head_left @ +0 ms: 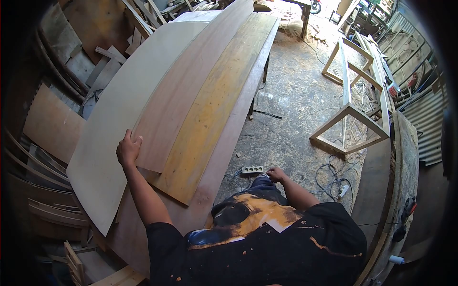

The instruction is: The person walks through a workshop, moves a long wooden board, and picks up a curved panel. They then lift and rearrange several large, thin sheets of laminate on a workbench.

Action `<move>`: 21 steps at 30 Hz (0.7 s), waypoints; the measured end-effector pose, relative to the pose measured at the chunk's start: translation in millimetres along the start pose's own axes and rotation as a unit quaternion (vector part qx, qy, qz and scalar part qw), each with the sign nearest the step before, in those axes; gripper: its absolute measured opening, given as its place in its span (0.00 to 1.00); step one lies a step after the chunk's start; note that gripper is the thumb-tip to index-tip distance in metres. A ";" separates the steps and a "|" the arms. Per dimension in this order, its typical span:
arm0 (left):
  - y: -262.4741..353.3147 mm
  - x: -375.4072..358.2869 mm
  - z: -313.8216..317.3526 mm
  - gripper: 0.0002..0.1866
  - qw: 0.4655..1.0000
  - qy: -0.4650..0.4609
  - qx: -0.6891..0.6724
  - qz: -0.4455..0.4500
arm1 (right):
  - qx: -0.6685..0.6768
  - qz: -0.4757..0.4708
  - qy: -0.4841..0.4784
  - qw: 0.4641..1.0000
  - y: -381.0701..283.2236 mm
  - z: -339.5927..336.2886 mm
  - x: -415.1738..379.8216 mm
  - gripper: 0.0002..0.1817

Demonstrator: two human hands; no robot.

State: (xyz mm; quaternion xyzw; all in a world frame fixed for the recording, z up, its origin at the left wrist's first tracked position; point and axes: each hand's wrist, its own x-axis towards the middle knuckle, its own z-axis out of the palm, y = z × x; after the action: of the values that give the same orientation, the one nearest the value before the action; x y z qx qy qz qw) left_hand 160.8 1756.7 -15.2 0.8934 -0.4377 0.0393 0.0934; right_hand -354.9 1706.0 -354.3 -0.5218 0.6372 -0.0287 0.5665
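Note:
My left hand (pixel 129 148) rests at the left edge of a reddish plywood strip (pixel 164 121), over a large pale plywood sheet (pixel 112 102). Its thumb stands apart from the fingers, and I see nothing gripped in it. Beside the strip lies a long yellow-stained board (pixel 210 119), partly under it. My right hand (pixel 275 175) is low by my leg, fingers curled; whatever may be in them is hidden. Just left of that hand, a white power strip (pixel 252 169) is seen on the floor side. A wider reddish panel (pixel 202 195) lies under the boards.
On the right stands a bare wooden frame (pixel 350 112) on the dusty concrete floor (pixel 286 105). Tangled black cable (pixel 329 183) lies nearby. Offcuts and leaning panels (pixel 52 128) crowd the left. A workbench (pixel 405 148) runs along the right, close to my shoulder.

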 end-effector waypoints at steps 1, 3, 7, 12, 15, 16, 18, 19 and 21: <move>0.1 0.0 -0.2 0.24 1.000 -0.003 0.002 0.000 | 0.000 0.000 0.000 1.000 -1.1 -0.2 -1.2 0.11; -0.7 0.5 1.0 0.24 1.000 -0.004 0.001 -0.002 | -0.004 0.005 -0.003 1.000 -3.1 -1.0 -3.6 0.11; -1.1 0.9 1.4 0.25 1.000 -0.007 0.001 -0.004 | -0.001 0.007 -0.005 1.000 -2.7 -1.3 -3.7 0.12; -0.6 0.1 0.7 0.24 1.000 -0.003 -0.002 0.000 | 0.002 0.001 -0.005 1.000 1.3 -0.7 0.2 0.12; -0.7 0.2 0.8 0.24 1.000 -0.007 -0.004 -0.001 | 0.012 -0.001 0.003 1.000 2.0 -0.1 -0.1 0.12; -0.6 0.4 1.1 0.24 1.000 -0.008 -0.004 -0.001 | 0.012 -0.001 0.003 1.000 2.7 0.1 0.7 0.12; -1.4 0.5 3.2 0.24 1.000 0.001 -0.003 0.002 | 0.011 -0.007 0.004 1.000 3.2 0.4 1.1 0.12; -1.7 0.3 3.6 0.24 1.000 0.009 -0.002 0.004 | 0.011 -0.007 0.004 1.000 3.3 0.3 1.1 0.12; 0.1 -0.8 1.2 0.24 1.000 0.004 -0.002 0.002 | 0.009 0.006 -0.002 1.000 3.4 0.3 0.9 0.12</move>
State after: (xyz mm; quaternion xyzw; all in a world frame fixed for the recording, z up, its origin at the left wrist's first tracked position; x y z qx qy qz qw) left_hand 160.1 1757.0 -16.6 0.8923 -0.4391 0.0419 0.0964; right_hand -356.7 1707.1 -357.2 -0.5127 0.6390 -0.0296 0.5727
